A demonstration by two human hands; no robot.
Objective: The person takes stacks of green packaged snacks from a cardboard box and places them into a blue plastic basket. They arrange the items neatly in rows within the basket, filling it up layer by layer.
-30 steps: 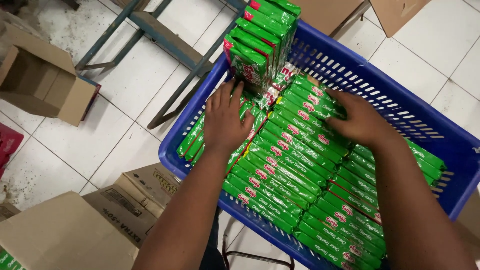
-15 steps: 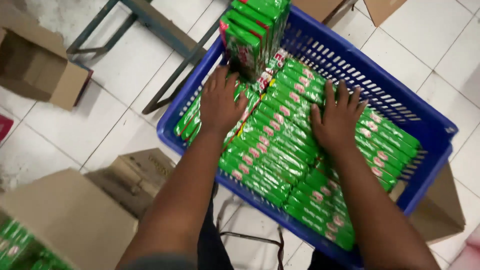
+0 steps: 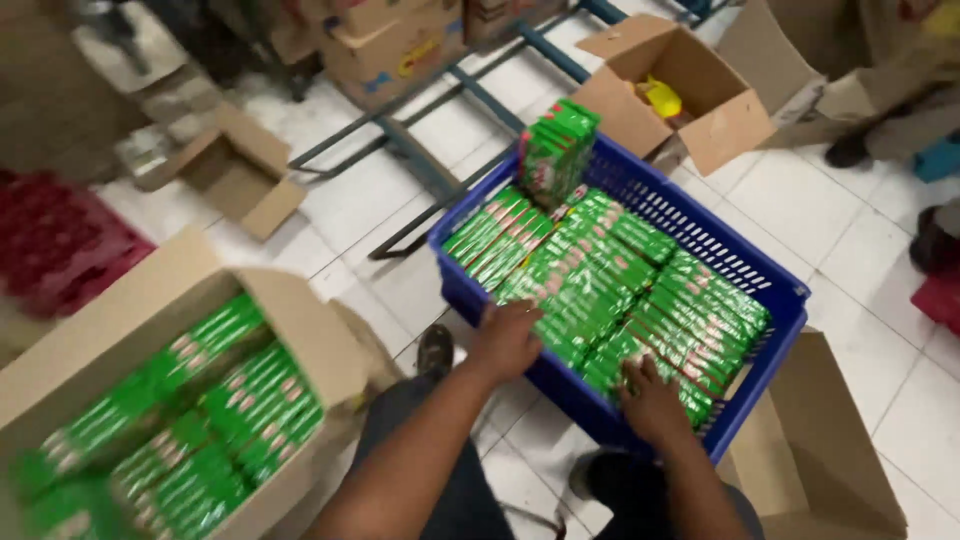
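Two hands (image 3: 508,338) (image 3: 650,400), fingers curled on one blue basket's (image 3: 770,345) near rim.

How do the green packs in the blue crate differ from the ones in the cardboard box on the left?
The crate packs lie flat in neat rows in the blue crate, with both hands at its near rim; the box packs sit untouched in the open cardboard box. Both are long green wrappers.

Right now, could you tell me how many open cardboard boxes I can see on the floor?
3 clearly open: a large box of green packets at lower left, a small empty box at upper left, and a box behind the blue basket. Others may be cut off.
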